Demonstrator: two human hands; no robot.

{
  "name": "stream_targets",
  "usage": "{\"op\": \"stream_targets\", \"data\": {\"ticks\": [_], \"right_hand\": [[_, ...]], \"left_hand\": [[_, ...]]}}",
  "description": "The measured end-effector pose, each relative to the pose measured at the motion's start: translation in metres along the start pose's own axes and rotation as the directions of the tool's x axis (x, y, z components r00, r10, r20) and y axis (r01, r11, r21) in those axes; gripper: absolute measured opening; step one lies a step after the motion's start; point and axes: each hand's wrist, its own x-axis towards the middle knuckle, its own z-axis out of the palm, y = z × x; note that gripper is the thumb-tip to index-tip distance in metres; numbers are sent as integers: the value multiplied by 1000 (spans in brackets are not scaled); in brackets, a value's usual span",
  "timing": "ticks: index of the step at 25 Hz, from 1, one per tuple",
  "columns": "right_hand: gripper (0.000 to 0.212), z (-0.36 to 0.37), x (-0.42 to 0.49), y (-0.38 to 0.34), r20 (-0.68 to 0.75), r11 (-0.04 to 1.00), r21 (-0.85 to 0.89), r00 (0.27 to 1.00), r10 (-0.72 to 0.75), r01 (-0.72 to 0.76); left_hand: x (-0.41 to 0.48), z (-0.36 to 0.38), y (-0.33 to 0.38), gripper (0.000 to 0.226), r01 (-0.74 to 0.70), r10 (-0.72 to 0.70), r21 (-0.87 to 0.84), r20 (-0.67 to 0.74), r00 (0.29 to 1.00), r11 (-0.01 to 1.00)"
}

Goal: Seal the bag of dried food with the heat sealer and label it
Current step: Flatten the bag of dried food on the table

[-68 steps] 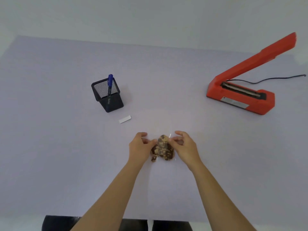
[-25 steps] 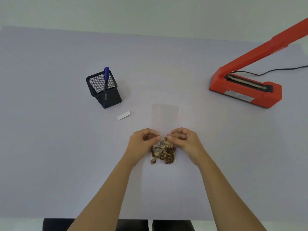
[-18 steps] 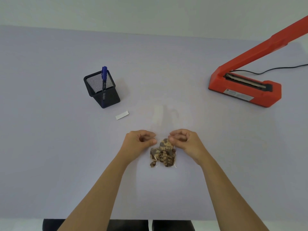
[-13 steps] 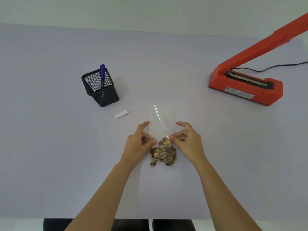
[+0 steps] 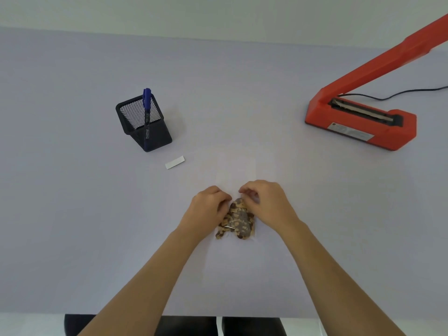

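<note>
A clear plastic bag of dried food (image 5: 237, 220), brown and tan pieces bunched at its near end, lies on the table in front of me. Its empty upper part shows only as a faint blur beyond my fingers. My left hand (image 5: 208, 209) pinches the bag's left side, fingers curled. On the bag's right side my right hand (image 5: 266, 202) grips it just above the food. The red heat sealer (image 5: 361, 122) stands at the far right with its arm raised. A small white label (image 5: 175, 162) lies left of the bag. A blue marker (image 5: 146, 110) stands in a black mesh holder (image 5: 145, 128).
The lilac table (image 5: 72, 202) reaches to a pale wall at the back. The sealer's black cord (image 5: 388, 97) trails off to the right. The table's near edge lies just below my forearms.
Half a second ago my fingers were spread and the clear top of the bag lay flat and visible. Now both hands have curled in on the bag, and its top is blurred.
</note>
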Motion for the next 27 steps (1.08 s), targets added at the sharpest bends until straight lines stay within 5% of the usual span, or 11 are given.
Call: {"op": "stream_targets", "data": {"ticks": [8,14,22,27], "right_hand": [[13,-5,12,2,13,996,-55,998,66,-65],[14,-5,12,-1,0,991,-1,991,131,-131],[14,-3,18,-1,26,984,18,984,177,-178],[14,-3,16,4,52,984,75,986,157,-161]], "left_hand": [[17,-7,19,19,292,-302,97,106,947,951],[26,-12,14,17,277,-274,9,181,944,961],[43,-11,19,19,322,-344,132,218,913,937],[27,-7,2,12,105,-109,29,178,978,994]]}}
